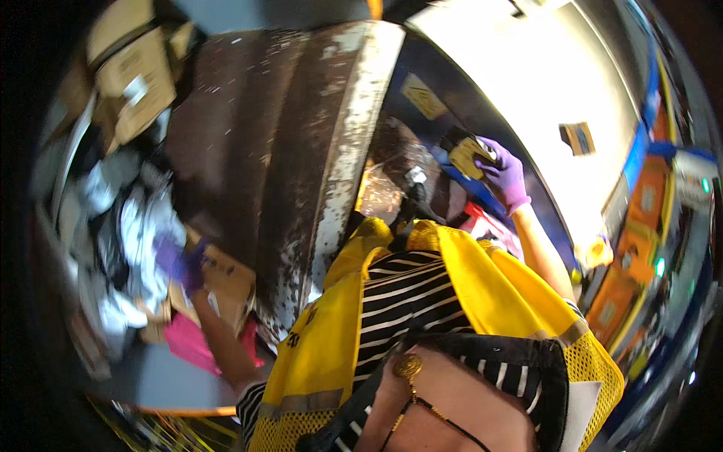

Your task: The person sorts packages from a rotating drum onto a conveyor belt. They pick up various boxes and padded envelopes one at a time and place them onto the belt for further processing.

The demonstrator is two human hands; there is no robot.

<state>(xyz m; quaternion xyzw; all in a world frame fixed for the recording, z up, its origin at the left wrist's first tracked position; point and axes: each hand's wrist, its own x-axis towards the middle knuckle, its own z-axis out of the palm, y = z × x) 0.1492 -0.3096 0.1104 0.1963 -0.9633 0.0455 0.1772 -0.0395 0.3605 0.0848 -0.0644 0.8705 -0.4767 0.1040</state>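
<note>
My right hand (pixel 502 174), in a purple glove, grips a small cardboard box (pixel 467 157) with a dark side. It is held over a dark blue surface beside a bright white panel. On the left, my left hand (pixel 179 261), gloved in purple too, reaches over a heap of white and grey plastic mailer bags (pixel 138 226). Its thumb stands apart from the fingers; motion blurs them, and nothing shows between them. A cardboard box (pixel 226 282) lies beside that wrist, and a pink bag (pixel 189 342) is partly under the forearm.
A worn brown metal slope (pixel 243 130) with a chipped white edge (pixel 356 113) divides the two sides. Cardboard boxes (pixel 138 85) are piled at the upper left. Clear plastic packaging (pixel 381 192) and a red-and-white package (pixel 486 223) lie near my vest. Another small box (pixel 579 139) rests on the white surface. Orange bins (pixel 647 192) line the right.
</note>
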